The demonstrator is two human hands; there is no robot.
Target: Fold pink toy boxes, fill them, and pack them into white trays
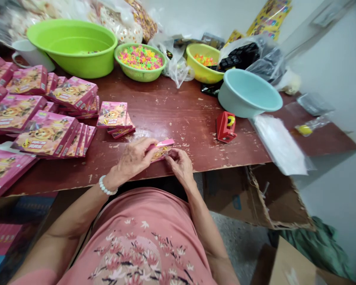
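Close to the front edge of the brown table, a small pink printed box (163, 150) is held between my two hands. My left hand (135, 158), with a pale bead bracelet at the wrist, grips the box's left end. The fingers of my right hand (180, 164) are closed on its right end, and the fingertips partly cover that side. Just beyond my left hand lies a short stack of matching pink boxes (112, 114). To the right on the table stands a red tape dispenser (225, 126) with a yellow roll.
Many pink boxes (47, 132) are piled along the left. Behind stand a large green basin (74, 59), a green basket (141, 73) of colourful small pieces, a yellow bowl (201, 71) and a light blue basin (249, 99). Clear plastic bags (280, 144) overhang the front edge; a cardboard box (234, 194) sits below.
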